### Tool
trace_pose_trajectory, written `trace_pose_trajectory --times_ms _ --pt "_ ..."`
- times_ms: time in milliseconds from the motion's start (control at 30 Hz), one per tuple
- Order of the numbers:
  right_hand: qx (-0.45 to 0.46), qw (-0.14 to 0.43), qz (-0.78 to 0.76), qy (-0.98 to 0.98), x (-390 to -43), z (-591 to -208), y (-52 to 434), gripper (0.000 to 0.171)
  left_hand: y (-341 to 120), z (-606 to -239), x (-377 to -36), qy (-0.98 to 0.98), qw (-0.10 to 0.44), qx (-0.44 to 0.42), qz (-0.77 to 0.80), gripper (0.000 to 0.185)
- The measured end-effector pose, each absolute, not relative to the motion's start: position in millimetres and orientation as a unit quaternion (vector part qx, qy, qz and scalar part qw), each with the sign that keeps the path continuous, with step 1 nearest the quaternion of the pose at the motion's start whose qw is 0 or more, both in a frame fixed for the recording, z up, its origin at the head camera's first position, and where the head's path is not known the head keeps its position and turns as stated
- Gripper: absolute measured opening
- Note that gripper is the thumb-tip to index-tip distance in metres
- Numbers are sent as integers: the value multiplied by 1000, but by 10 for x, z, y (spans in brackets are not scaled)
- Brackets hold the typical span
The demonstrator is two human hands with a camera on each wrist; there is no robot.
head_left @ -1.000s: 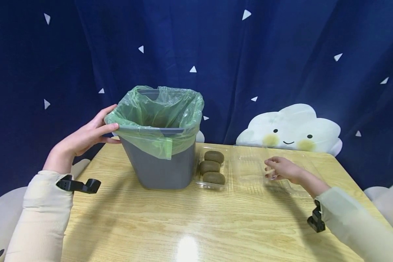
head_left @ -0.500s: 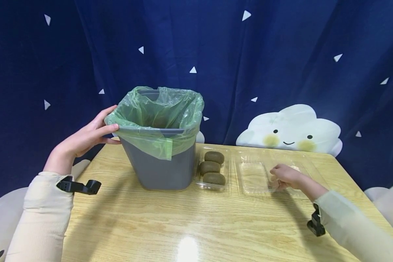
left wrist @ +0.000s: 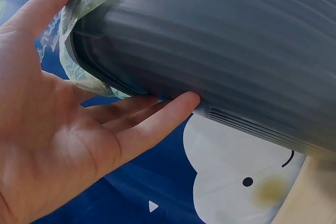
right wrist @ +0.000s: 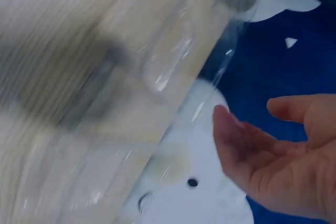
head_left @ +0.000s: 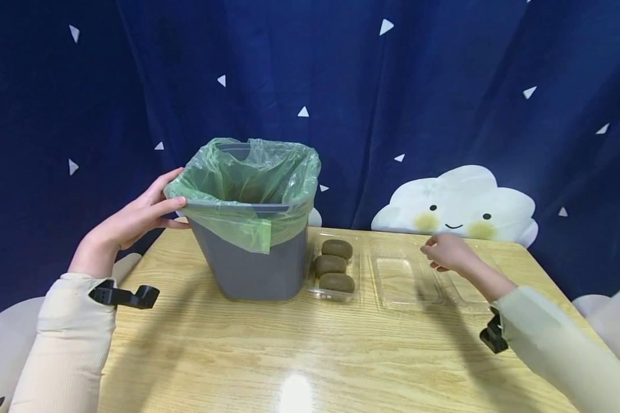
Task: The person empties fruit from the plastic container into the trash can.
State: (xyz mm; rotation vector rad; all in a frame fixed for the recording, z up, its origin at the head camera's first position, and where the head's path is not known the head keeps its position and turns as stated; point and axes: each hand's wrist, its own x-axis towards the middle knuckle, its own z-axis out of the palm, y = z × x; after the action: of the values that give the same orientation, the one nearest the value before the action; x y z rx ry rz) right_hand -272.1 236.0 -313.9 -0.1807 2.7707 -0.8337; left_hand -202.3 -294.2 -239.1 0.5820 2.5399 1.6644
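The grey bin (head_left: 255,252) with its one green liner bag (head_left: 243,178) stands at the left far part of the desk (head_left: 310,355), and the left hand (head_left: 134,221) steadies it with thumb on the rim and straight fingers (left wrist: 157,121) laid under the lip. Just right of the bin lies one clear clamshell box (head_left: 392,269), opened flat, its left tray holding three kiwis (head_left: 333,265) and its other trays bare. The right hand (head_left: 446,252) hovers over the box's right part, fingers loosely curled and holding nothing; judging by this, the box is open but no kiwi has been lifted out.
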Motion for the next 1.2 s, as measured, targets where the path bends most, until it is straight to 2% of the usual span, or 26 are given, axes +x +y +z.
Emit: trace_pose_trajectory --times_ms 67,267,533,867,1067,1200 --pt "-66 128 -342 929 -2743 -3121 2262 39 -2943 -2394 -2020 821 23 188 538 63" --pt "-59 203 -494 844 -2765 -3215 1919 49 -2945 -2397 -2015 821 22 188 538 63" --pt "-39 272 -544 793 -2740 -3422 1570 58 -2938 -2390 -2026 822 21 188 538 63" --pt "-18 265 -516 815 -2743 -3604 1360 60 -2938 -2395 -2025 824 20 185 536 62" --pt "9 269 -527 806 -2717 -3714 1252 44 -2940 -2397 -2018 822 19 187 538 62" --pt "18 252 -529 810 -2715 -3783 1197 43 -2937 -2393 -2017 823 20 184 537 62"
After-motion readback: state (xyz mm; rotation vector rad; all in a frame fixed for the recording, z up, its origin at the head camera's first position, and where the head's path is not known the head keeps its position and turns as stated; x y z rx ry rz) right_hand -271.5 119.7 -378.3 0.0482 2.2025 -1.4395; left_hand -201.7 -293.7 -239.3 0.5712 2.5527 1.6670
